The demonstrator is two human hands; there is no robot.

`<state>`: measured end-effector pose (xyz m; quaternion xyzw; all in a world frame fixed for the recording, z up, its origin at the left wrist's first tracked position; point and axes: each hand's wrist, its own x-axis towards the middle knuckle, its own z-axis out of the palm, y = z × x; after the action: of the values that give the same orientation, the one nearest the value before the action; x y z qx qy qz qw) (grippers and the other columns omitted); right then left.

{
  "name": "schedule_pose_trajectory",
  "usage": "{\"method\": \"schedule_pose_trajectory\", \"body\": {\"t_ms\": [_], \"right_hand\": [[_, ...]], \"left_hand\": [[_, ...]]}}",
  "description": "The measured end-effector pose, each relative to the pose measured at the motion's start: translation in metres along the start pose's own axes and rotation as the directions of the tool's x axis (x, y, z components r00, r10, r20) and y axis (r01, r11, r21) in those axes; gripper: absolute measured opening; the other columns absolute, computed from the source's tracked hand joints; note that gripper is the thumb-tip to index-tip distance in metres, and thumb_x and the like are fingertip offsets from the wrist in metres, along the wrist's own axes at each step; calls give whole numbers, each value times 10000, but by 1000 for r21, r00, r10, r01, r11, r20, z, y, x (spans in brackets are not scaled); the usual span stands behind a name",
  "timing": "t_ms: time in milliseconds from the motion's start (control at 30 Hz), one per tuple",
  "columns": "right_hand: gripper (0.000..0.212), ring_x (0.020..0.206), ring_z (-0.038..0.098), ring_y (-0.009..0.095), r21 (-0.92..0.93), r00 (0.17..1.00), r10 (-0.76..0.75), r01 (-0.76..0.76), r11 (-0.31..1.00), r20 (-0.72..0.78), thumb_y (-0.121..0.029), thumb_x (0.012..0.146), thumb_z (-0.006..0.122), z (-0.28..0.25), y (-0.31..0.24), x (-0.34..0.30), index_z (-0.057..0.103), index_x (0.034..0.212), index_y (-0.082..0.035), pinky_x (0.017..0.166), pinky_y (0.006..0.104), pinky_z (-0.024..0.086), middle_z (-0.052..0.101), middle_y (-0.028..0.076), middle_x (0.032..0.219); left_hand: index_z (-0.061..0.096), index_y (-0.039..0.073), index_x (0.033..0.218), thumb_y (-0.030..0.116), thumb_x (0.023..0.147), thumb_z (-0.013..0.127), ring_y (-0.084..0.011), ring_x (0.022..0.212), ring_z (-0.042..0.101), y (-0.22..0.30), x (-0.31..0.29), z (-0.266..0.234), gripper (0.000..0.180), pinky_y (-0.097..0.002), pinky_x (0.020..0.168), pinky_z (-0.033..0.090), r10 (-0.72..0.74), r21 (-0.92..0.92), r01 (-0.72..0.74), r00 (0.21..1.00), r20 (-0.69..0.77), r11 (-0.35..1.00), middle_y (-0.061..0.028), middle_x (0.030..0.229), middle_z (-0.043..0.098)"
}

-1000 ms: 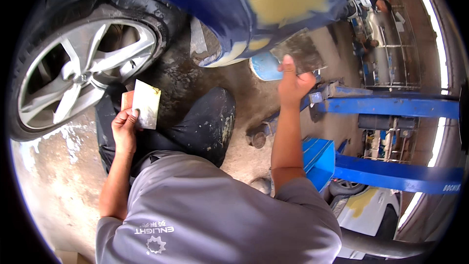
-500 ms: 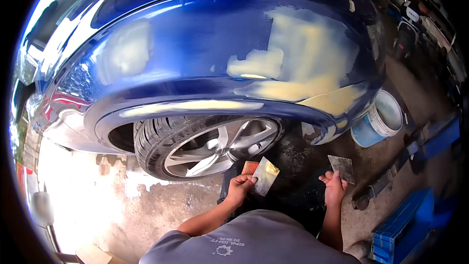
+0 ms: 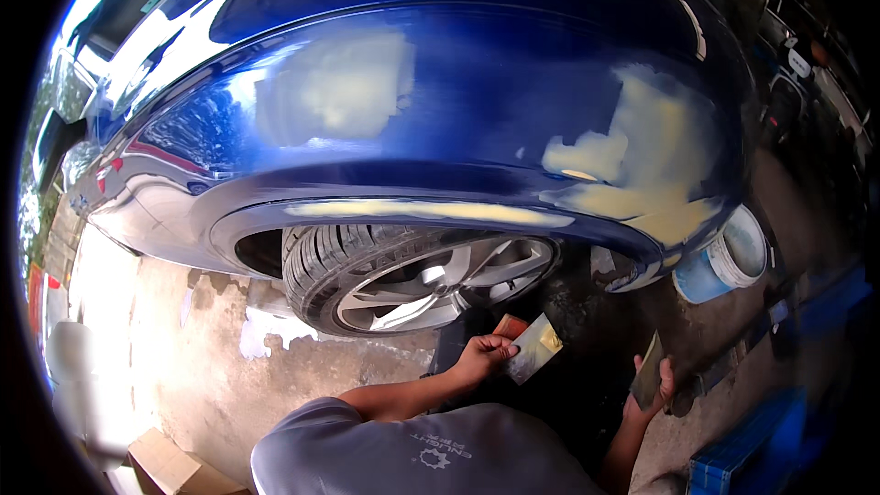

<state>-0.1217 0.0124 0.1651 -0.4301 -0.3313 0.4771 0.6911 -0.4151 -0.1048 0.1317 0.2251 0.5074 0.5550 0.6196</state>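
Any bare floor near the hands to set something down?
Widest patch: concrete floor left of the left forearm, between tyre and cardboard box. Crowded: left hand with pale plate and orange block, close by the tyre; right side, where right hand with thin plate, bucket and blue box cluster.

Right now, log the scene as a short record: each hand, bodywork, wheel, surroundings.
Left hand: the left hand grips a pale flat plate bearing a yellow smear, with an orange-red piece beside it
Right hand: the right hand holds a thin dark plate, raised
Bodywork: blue car panel with pale yellowish patches
Wheel: silver-spoked wheel under the arch
Surroundings: blue-and-white bucket at right; cardboard box lower left
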Motion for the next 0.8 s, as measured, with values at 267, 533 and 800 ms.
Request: {"method": "schedule_pose_trajectory", "body": {"t_ms": [267,533,800], "right_hand": [[137,711,643,136,-72,999,-41,43,996,29,-132,949,591,-21,-28,-8,624,1050,-45,700,406,606,648,45,862],[162,904,656,224,166,971,-229,214,963,74,-203,985,536,-49,-38,-8,652,1011,-93,854,506,550,673,80,956],[193,890,669,234,345,933,-357,321,882,46,-183,994,503,-42,-29,-7,649,1041,-66,804,487,568,674,89,1021]], "left_hand": [[689,60,863,206,936,642,-31,639,534,-10,13,7,170,-209,575,424,9,36,-11,997,79,999,49,747,641],[695,50,889,203,932,645,-41,627,552,-9,13,28,167,-211,573,446,-53,47,48,991,124,998,30,746,650],[698,45,904,213,926,651,-70,623,571,-2,5,23,176,-223,547,454,-62,95,53,994,92,994,5,754,660]]}}
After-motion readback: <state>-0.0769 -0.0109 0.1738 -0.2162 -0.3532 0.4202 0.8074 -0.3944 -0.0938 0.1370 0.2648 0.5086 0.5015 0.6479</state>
